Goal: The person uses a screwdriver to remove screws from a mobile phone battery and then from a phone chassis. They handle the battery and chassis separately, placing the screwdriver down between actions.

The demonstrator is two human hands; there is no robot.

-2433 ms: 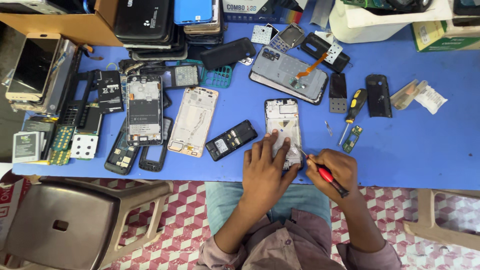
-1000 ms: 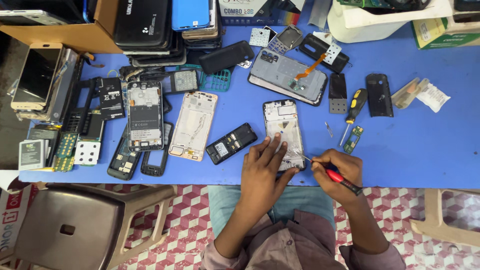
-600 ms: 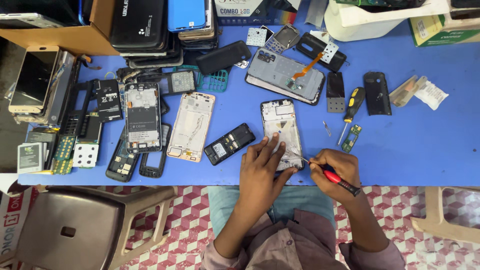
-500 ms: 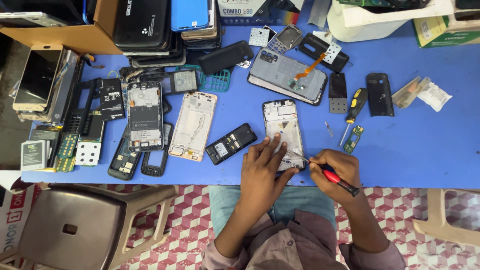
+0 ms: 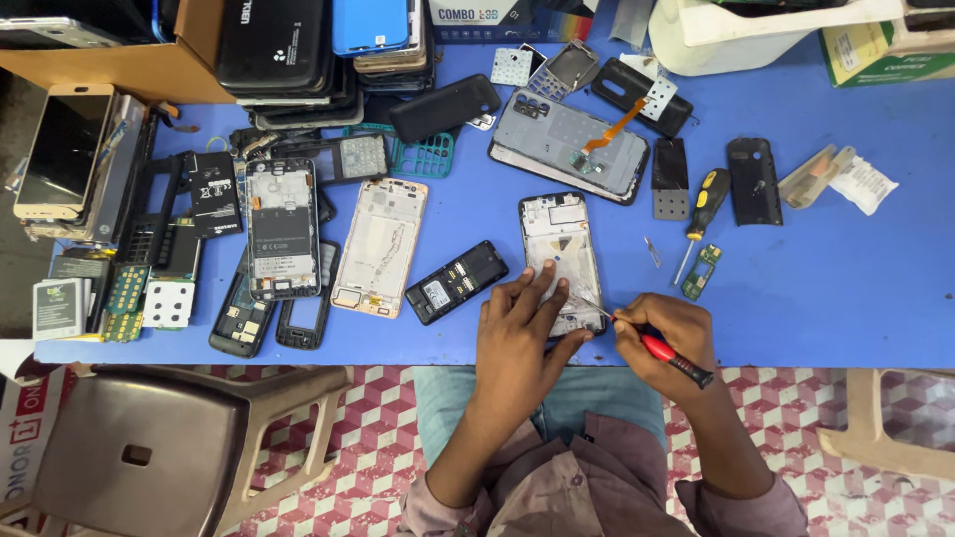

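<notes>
An opened phone frame [image 5: 560, 249] lies face up near the front edge of the blue table [image 5: 836, 288]. My left hand [image 5: 519, 323] rests flat on the frame's lower end, fingers spread, pinning it down. My right hand [image 5: 665, 336] grips a small red-handled screwdriver [image 5: 668, 355] whose thin metal tip touches the frame's lower right edge beside my left fingers.
Left of the frame lie a small black keypad phone [image 5: 457, 282], a pale phone frame [image 5: 380, 246] and several stripped phones. A yellow-black screwdriver [image 5: 701, 214] and a green circuit board [image 5: 701, 271] lie to the right. A grey back panel [image 5: 567, 142], stacked phones and boxes sit behind. A stool [image 5: 149, 447] stands at lower left.
Both hands stay on the phone frame's lower end with only slight shifts of the screwdriver tip; the view has wobbled a little.
</notes>
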